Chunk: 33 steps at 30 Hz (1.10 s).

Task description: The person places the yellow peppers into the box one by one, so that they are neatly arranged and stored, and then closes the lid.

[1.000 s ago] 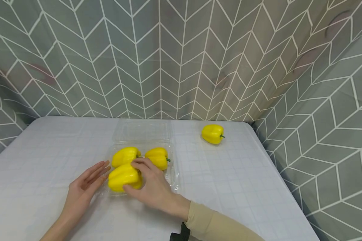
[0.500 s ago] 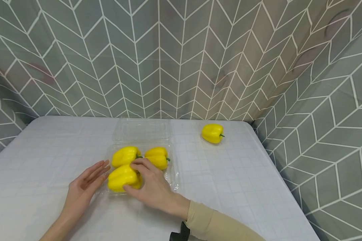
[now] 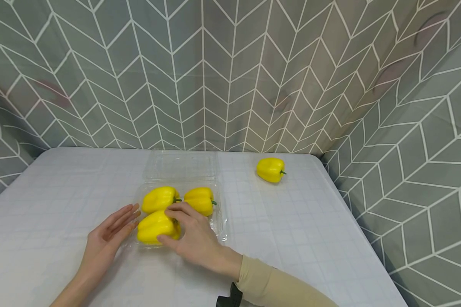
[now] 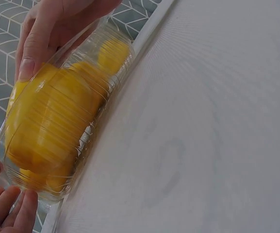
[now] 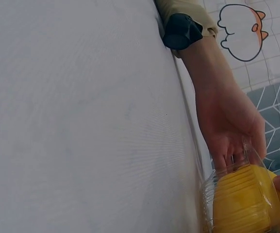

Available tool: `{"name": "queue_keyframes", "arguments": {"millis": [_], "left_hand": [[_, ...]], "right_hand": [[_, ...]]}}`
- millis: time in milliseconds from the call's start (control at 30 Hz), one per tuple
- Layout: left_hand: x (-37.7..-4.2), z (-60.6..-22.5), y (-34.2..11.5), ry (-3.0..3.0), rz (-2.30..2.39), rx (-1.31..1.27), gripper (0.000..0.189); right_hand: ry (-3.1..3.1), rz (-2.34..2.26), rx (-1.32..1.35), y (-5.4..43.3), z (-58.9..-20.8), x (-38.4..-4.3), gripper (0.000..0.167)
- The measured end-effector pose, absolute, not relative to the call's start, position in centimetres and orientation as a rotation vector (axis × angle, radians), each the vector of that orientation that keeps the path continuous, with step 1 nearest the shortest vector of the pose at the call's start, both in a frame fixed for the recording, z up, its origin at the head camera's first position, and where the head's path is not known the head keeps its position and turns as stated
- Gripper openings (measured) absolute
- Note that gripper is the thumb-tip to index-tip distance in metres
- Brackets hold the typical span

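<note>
A clear plastic clamshell container (image 3: 220, 232) lies on the table with its lid folded back. Inside sit three yellow bell peppers: one at the back left (image 3: 159, 199), one at the back right (image 3: 200, 200) and a front pepper (image 3: 155, 228). My right hand (image 3: 197, 238) grips this front pepper by its stem end, thumb on the near side and fingers over the top. At the container's left wall, my left hand (image 3: 109, 238) holds its fingers nearly straight, fingertips right at the rim. Through the ribbed wall, the left wrist view shows the front pepper (image 4: 47, 121) filling this end.
Another yellow bell pepper (image 3: 270, 170) lies on the white-covered table (image 3: 292, 238) at the back right. The transparent lid (image 3: 180, 166) reaches toward the back edge. A grey patterned curtain (image 3: 215, 76) hangs behind and at both sides.
</note>
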<state>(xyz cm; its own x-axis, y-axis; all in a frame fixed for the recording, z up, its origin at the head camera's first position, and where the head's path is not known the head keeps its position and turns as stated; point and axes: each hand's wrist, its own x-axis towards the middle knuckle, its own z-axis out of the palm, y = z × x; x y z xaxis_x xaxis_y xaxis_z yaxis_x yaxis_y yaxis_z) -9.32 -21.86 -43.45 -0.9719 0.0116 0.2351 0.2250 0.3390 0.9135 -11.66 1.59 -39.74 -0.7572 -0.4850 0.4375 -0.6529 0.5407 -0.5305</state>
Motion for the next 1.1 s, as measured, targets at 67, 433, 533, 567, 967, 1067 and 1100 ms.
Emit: {"name": "queue_keyframes", "arguments": {"millis": [67,433,533,567,967,1067,1100], "left_hand": [[-9.33,-43.43,-21.88,-2.412,-1.697,-0.216,0.049],[-9.45,-43.40,-21.92,-2.370,-1.748,-0.238,0.049],[-9.47,-43.44,-21.97,-2.368,-1.745,-0.237,0.049],[-9.47,-43.45,-21.99,-2.368,-1.747,-0.236,0.050],[-9.34,-43.69,-21.94,-2.374,-1.733,-0.225,0.050],[-9.32,-43.70,-21.88,-2.384,-1.728,-0.218,0.050],[-9.29,-43.70,-21.87,-2.390,-1.722,-0.214,0.050]], "right_hand": [[-2.542,1.015,0.955,1.60,-39.72,-11.66,0.051],[-2.576,0.960,0.926,1.72,-39.61,-11.76,0.052],[-2.581,0.954,0.922,1.72,-39.59,-11.78,0.052],[-2.583,0.953,0.921,1.72,-39.60,-11.78,0.052],[-2.569,0.894,0.979,1.75,-39.81,-11.85,0.049],[-2.554,0.926,0.994,1.91,-39.81,-11.88,0.047],[-2.549,0.938,1.000,1.96,-39.81,-11.87,0.047]]}}
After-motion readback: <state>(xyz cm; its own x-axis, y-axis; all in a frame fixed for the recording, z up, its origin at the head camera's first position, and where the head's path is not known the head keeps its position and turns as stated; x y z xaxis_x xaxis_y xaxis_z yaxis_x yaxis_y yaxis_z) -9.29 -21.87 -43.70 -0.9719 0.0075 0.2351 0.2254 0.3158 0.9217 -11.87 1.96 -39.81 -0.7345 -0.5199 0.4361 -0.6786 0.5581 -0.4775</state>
